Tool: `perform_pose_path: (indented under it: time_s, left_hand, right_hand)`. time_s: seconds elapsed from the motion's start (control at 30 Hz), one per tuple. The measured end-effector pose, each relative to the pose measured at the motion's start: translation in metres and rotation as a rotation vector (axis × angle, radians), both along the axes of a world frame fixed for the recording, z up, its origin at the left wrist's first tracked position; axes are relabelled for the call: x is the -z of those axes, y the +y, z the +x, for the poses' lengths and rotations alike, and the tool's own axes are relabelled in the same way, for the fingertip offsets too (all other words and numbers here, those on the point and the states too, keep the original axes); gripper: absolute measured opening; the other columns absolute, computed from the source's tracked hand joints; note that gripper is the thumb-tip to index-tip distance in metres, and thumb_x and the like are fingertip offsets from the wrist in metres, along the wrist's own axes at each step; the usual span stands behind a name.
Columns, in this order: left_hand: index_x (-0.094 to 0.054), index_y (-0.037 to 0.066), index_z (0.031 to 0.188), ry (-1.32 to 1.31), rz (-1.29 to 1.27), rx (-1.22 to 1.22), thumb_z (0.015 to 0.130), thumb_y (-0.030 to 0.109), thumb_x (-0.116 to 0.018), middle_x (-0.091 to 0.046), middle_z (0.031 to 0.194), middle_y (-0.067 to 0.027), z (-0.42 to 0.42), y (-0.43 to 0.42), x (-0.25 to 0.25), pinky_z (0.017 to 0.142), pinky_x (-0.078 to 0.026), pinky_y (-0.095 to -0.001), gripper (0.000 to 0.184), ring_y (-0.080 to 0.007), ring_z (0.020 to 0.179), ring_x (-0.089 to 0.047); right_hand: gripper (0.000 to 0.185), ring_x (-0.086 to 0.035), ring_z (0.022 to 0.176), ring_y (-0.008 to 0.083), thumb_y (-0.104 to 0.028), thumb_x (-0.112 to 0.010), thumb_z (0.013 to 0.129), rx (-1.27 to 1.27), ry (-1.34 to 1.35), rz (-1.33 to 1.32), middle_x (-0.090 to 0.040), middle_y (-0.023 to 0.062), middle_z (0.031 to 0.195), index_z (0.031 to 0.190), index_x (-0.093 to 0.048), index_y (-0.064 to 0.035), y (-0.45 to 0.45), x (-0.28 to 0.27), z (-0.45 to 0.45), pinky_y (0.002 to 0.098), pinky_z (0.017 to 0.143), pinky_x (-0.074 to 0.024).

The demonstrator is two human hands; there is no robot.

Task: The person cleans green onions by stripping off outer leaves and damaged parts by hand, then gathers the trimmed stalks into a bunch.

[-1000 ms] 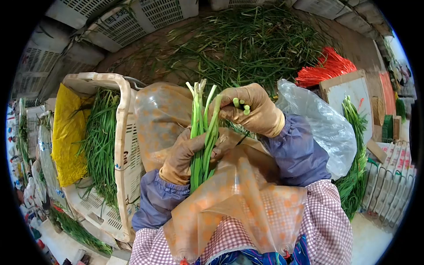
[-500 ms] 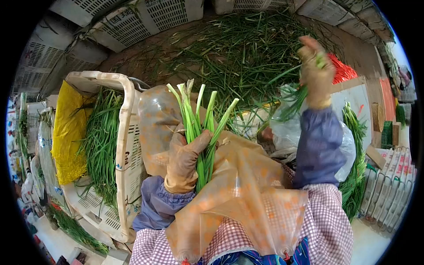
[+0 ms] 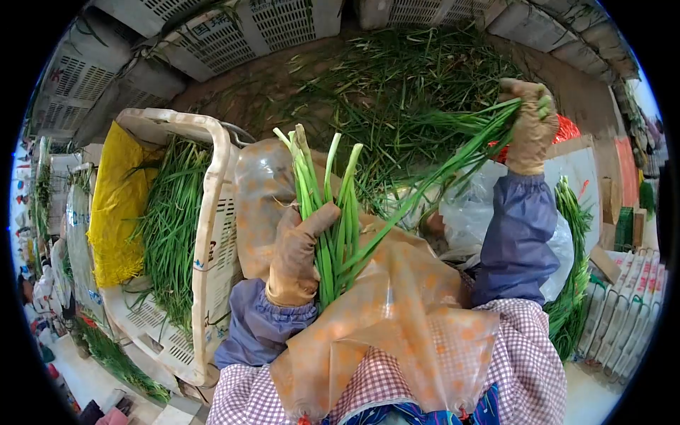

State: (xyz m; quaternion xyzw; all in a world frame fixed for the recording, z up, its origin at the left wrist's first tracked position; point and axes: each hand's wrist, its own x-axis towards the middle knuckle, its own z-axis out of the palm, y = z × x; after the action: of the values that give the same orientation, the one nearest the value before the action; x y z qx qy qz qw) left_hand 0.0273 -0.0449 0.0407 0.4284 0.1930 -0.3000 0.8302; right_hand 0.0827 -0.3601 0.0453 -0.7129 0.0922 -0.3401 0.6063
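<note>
My left hand (image 3: 297,251), in a soiled tan glove, is closed round a bunch of chive-like greens (image 3: 345,230). Their pale ends point up and away from me, above an orange-spotted clear plastic apron (image 3: 404,283). Out at the upper right, my gloved right hand (image 3: 533,124) grips a tuft of long green leaves (image 3: 478,138). One longer strand runs from that tuft down to the bunch at my left hand. Beneath my right forearm lies a translucent plastic bag (image 3: 464,205).
A white crate (image 3: 212,177) at the left holds greens (image 3: 173,227) and a yellow woven sack (image 3: 117,212). Loose leaves (image 3: 404,92) litter the floor ahead. More greens (image 3: 567,297) stand at the right, near stacked white crates (image 3: 627,301). Grey crates (image 3: 248,35) line the back.
My right hand has moved slightly right and down, and the leaves in it now stretch out to the left. Fewer stalks show at my left hand. The view has shifted a little.
</note>
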Motion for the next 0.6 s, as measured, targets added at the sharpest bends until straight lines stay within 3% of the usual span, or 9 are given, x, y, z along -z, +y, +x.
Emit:
perform_pose_path:
  time_s: [0.03,0.13,0.17,0.23,0.27,0.37,0.47,0.53,0.6]
  left_hand:
    - [-0.052,0.000,0.102,0.008,-0.010,0.014,0.083,0.011,-0.060,-0.064,0.079,-0.0146,0.000,-0.001,0.001,0.054,-0.056,-0.0319,0.024,-0.0218,0.066,-0.064]
    - [-0.057,0.001,0.100,0.037,-0.017,0.035,0.084,0.012,-0.060,-0.063,0.075,-0.0070,0.001,-0.005,-0.005,0.050,-0.051,-0.0257,0.019,-0.0154,0.060,-0.062]
    - [-0.057,0.001,0.100,0.040,-0.013,0.034,0.084,0.012,-0.060,-0.063,0.075,-0.0070,0.001,-0.005,-0.003,0.050,-0.051,-0.0257,0.019,-0.0154,0.060,-0.062]
    - [-0.051,0.001,0.105,0.031,-0.066,0.078,0.086,0.009,-0.056,-0.063,0.079,-0.0151,0.000,-0.001,0.002,0.052,-0.056,-0.0329,0.022,-0.0221,0.065,-0.064]
    - [-0.051,0.001,0.105,0.033,-0.061,0.078,0.086,0.009,-0.056,-0.063,0.079,-0.0151,-0.001,0.000,0.002,0.052,-0.056,-0.0329,0.022,-0.0221,0.065,-0.064]
    - [-0.050,0.001,0.105,-0.011,0.030,0.021,0.087,0.009,-0.055,-0.063,0.080,-0.0153,-0.003,-0.002,0.002,0.048,-0.056,-0.0324,0.021,-0.0219,0.062,-0.064]
    - [-0.057,0.001,0.100,-0.017,-0.025,-0.029,0.085,0.014,-0.060,-0.064,0.077,-0.0071,-0.002,-0.001,0.003,0.049,-0.048,-0.0231,0.020,-0.0121,0.059,-0.060]
    - [-0.051,0.001,0.103,0.018,-0.029,-0.031,0.085,0.011,-0.057,-0.063,0.079,-0.0153,-0.001,-0.001,0.006,0.045,-0.053,-0.0303,0.021,-0.0214,0.058,-0.063]
    - [-0.052,0.001,0.101,0.020,-0.030,-0.009,0.085,0.011,-0.058,-0.063,0.078,-0.0153,0.000,0.000,0.004,0.046,-0.053,-0.0307,0.020,-0.0214,0.058,-0.063]
  right_hand:
    - [0.020,-0.058,0.064,0.0100,-0.026,-0.054,0.092,-0.021,0.038,-0.183,-0.063,0.0035,0.074,0.095,-0.061,-0.0074,0.005,-0.006,-0.004,0.0221,0.054,-0.0460]
    - [0.016,-0.053,0.068,0.0066,-0.020,-0.065,0.084,-0.552,0.154,0.084,-0.059,0.0003,0.079,0.092,-0.062,-0.0057,0.080,-0.003,-0.028,0.0217,0.057,-0.0444]
    - [0.026,-0.052,0.067,0.0043,-0.024,-0.070,0.081,-0.579,0.330,-0.080,-0.060,-0.0004,0.088,0.098,-0.064,-0.0055,0.097,-0.011,-0.037,0.0181,0.059,-0.0433]
    - [0.029,-0.049,0.069,0.0036,-0.022,-0.072,0.078,-0.645,0.279,-0.097,-0.059,-0.0030,0.082,0.097,-0.063,-0.0025,0.124,0.003,-0.044,0.0198,0.059,-0.0430]
    - [0.025,-0.047,0.065,0.0042,-0.021,-0.070,0.080,-0.714,0.366,0.162,-0.058,-0.0040,0.073,0.095,-0.064,-0.0023,0.134,0.004,-0.046,0.0209,0.059,-0.0431]
    - [0.016,-0.050,0.062,0.0061,-0.017,-0.067,0.082,-0.759,0.404,0.091,-0.059,-0.0019,0.068,0.092,-0.065,-0.0041,0.133,0.004,-0.047,0.0218,0.059,-0.0441]
    - [0.007,-0.058,0.061,0.0096,-0.011,-0.063,0.080,-1.309,0.413,-0.304,-0.064,0.0056,0.071,0.083,-0.066,-0.0056,0.119,-0.022,-0.056,0.0252,0.056,-0.0474]
    - [0.008,-0.059,0.061,0.0089,-0.012,-0.062,0.080,-1.283,0.290,-0.246,-0.065,0.0054,0.072,0.081,-0.065,-0.0042,0.101,-0.025,-0.064,0.0249,0.056,-0.0478]
    - [0.010,-0.058,0.064,0.0080,-0.010,-0.060,0.082,-0.892,0.557,-0.110,-0.065,0.0048,0.074,0.083,-0.066,-0.0030,0.078,-0.032,-0.057,0.0233,0.060,-0.0475]
